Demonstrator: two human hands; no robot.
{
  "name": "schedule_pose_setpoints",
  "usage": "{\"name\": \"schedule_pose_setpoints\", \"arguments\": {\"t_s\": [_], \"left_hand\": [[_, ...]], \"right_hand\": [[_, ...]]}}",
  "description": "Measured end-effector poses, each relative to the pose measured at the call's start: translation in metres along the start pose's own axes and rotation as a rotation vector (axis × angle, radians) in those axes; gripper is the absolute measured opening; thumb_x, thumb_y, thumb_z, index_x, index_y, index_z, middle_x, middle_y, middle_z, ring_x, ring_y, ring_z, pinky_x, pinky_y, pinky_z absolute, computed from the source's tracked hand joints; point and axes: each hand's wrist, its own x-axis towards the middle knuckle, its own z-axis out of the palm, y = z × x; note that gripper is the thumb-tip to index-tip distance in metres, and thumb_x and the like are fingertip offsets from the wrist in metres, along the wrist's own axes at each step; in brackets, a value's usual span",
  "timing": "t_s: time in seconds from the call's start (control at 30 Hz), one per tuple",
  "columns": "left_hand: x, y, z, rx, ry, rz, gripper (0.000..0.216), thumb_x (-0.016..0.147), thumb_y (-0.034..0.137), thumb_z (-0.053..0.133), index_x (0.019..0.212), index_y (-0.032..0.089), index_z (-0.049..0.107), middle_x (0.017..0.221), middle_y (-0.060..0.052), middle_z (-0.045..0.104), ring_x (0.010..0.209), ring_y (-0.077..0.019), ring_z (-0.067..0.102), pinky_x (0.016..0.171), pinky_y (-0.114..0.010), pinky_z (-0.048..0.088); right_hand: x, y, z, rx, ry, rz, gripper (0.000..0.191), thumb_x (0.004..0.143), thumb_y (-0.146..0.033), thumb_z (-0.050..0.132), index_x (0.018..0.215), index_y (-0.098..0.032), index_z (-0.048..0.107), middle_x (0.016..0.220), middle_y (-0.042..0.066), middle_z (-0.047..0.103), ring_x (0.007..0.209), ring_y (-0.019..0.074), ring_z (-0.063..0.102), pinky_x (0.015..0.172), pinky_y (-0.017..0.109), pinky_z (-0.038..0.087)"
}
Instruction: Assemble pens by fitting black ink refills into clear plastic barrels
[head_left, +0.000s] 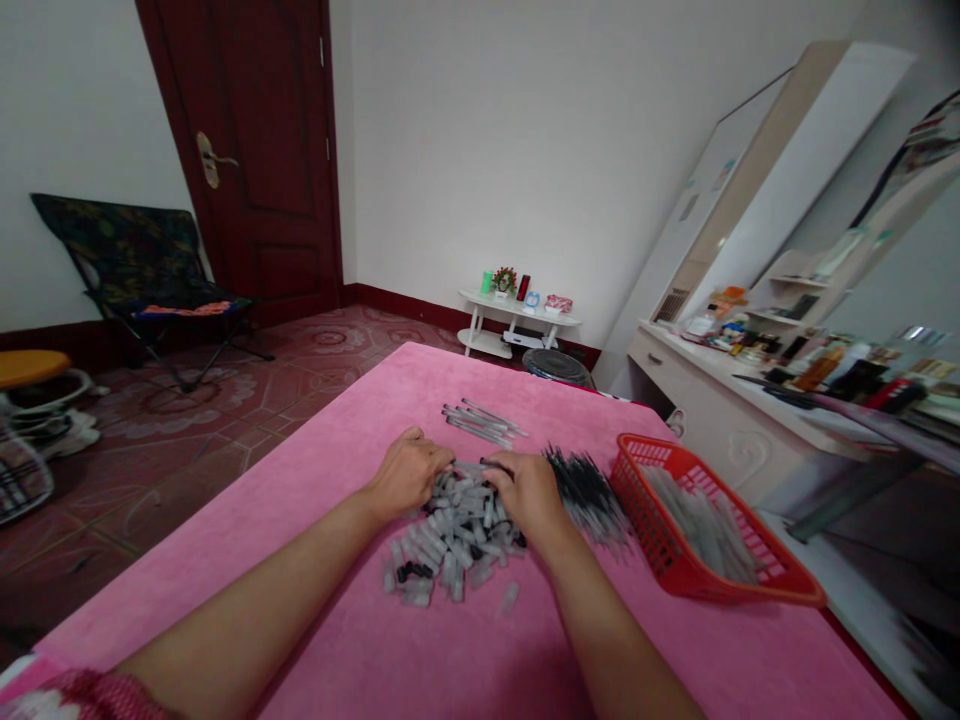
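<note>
My left hand (409, 474) is closed at the far left side of a heap of small clear pen caps (457, 535), some with black parts. Opposite it, my right hand (531, 492) is closed too, its fingers over the heap's far right side. A slim clear pen (471, 467) spans the gap between the two hands, gripped at both ends; its ends are hidden by the fingers. Just beyond, several pens with dark tips (484, 423) lie side by side. Right of my right hand spreads a bundle of thin black pen refills (589, 495).
A red plastic basket (652, 530) filled with clear pen tubes (709, 525) stands on the right of the pink-covered table (337, 610). A dresser (720, 400) with bottles is beyond it. Left on the floor are a folding chair (150, 260) and a stool (34, 368).
</note>
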Motion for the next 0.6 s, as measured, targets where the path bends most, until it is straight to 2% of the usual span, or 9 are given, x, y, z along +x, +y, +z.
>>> {"name": "schedule_pose_setpoints", "arguments": {"t_s": [0.1,0.2,0.3,0.4,0.5,0.6], "left_hand": [[0.001,0.000,0.003,-0.022,-0.063,-0.018,0.019,0.085,0.017,0.043,0.071,0.018,0.056,0.062,-0.002,0.062,0.060,-0.0154,0.054,0.067,-0.033,0.029],[0.003,0.002,0.004,0.016,-0.021,-0.036,0.018,0.087,0.020,0.044,0.079,0.018,0.059,0.069,-0.004,0.064,0.068,-0.0176,0.055,0.069,-0.033,0.031],[0.004,0.006,0.003,0.064,0.101,0.000,0.019,0.088,0.020,0.045,0.099,0.018,0.060,0.088,-0.008,0.065,0.084,-0.0204,0.055,0.075,-0.034,0.033],[0.001,0.008,0.002,0.047,0.108,0.082,0.020,0.086,0.018,0.046,0.100,0.019,0.060,0.086,-0.007,0.063,0.081,-0.0192,0.053,0.072,-0.032,0.034],[-0.002,0.010,0.001,-0.014,0.056,0.064,0.018,0.084,0.018,0.045,0.092,0.020,0.061,0.076,-0.005,0.062,0.071,-0.0171,0.053,0.064,-0.029,0.033],[-0.002,0.009,0.001,-0.121,-0.012,-0.028,0.019,0.085,0.024,0.041,0.081,0.021,0.060,0.067,-0.002,0.059,0.061,-0.0154,0.051,0.056,-0.027,0.028]], "right_hand": [[-0.002,0.001,0.001,-0.105,0.001,-0.049,0.019,0.082,-0.025,0.056,0.090,-0.023,0.073,0.090,0.006,0.074,0.085,0.0196,0.066,0.075,0.025,0.042],[-0.004,-0.001,0.008,-0.085,0.073,0.038,0.018,0.081,-0.025,0.056,0.088,-0.021,0.072,0.086,0.006,0.073,0.079,0.0193,0.066,0.071,0.026,0.042],[-0.003,-0.002,0.021,0.110,0.107,0.196,0.019,0.079,-0.027,0.055,0.068,-0.017,0.067,0.063,0.003,0.067,0.059,0.0162,0.059,0.056,0.024,0.038],[-0.002,-0.003,0.029,0.401,0.031,0.306,0.028,0.079,-0.031,0.052,0.056,-0.017,0.057,0.047,-0.002,0.052,0.044,0.0119,0.046,0.046,0.022,0.031],[-0.001,-0.006,0.024,0.427,-0.029,0.213,0.024,0.078,-0.028,0.053,0.056,-0.017,0.058,0.048,-0.003,0.052,0.046,0.0116,0.046,0.047,0.022,0.031],[-0.003,-0.010,0.009,0.150,-0.023,0.020,0.022,0.079,-0.025,0.053,0.061,-0.019,0.064,0.059,0.000,0.062,0.058,0.0146,0.055,0.056,0.023,0.036]]}}
